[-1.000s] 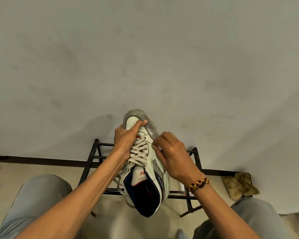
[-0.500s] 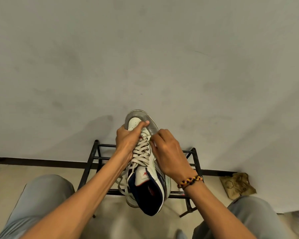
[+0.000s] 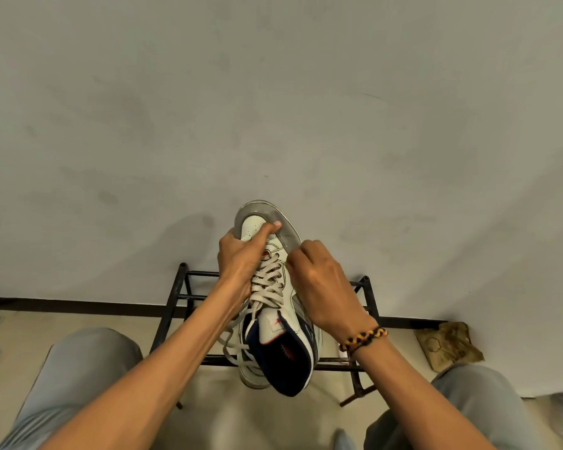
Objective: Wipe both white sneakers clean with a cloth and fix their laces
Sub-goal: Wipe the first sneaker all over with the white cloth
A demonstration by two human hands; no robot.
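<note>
Sneaker (image 3: 275, 306) gripped by left hand (image 3: 241, 258) (toe up); right hand (image 3: 322, 287) pinches laces (image 3: 267, 284).

Light soft, even, moderately dim, with a warm yellow-green cast. Source unclear; no glare or hard highlights. Faint diffuse shadow on the wall (image 3: 182, 235) at 9 o'clock of the sneaker (image 3: 275, 287). Strong wide-angle bowing: the baseboard (image 3: 78, 305) curves, forearms swell toward 6 o'clock. Centre sharp; bottom edge and the 4 o'clock corner smeared and soft.
</note>
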